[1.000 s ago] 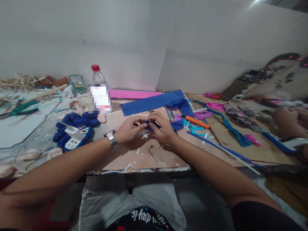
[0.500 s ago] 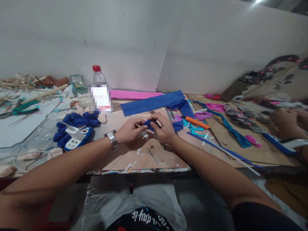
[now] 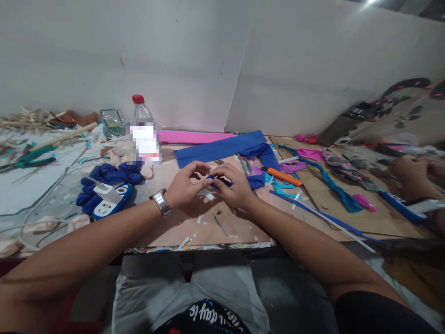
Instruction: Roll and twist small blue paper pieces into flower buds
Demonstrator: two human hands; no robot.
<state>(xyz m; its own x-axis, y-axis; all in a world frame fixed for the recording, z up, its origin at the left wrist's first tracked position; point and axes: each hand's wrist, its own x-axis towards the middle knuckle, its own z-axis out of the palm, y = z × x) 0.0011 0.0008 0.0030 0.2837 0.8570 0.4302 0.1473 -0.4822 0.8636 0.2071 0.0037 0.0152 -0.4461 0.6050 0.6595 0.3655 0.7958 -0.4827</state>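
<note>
Left hand (image 3: 186, 189) and right hand (image 3: 236, 186) nearly meet, thumbs and fingertips pinched on a small gathered piece of dark blue cloth (image 3: 219, 182) between them. Left thumb and forefinger close on its end; the right fingers cover most of the rest. More blue fabric (image 3: 257, 181) shows to the right of the right fingers; the hand hides whether the two join. Just beyond the fingertips, a small dark object (image 3: 219, 161), partly behind the right hand, kind unclear. Far right of the fingers, another person's hands (image 3: 410, 174), blurred, cut off by the frame. Left and beyond, a bottle (image 3: 138, 99), its label pixelated.

Surface under the fingers: pinkish board (image 3: 191, 232), marked and littered with scraps. Pale wall (image 3: 194, 69) rises beyond.

Front edge (image 3: 222, 245) runs on the near side of the fingers, a stretch of scrap-strewn board between. Tighter elsewhere: flat blue strip (image 3: 222, 147) beyond, orange cutter (image 3: 285, 176) near on the right, power socket (image 3: 113, 203) well apart on the left
</note>
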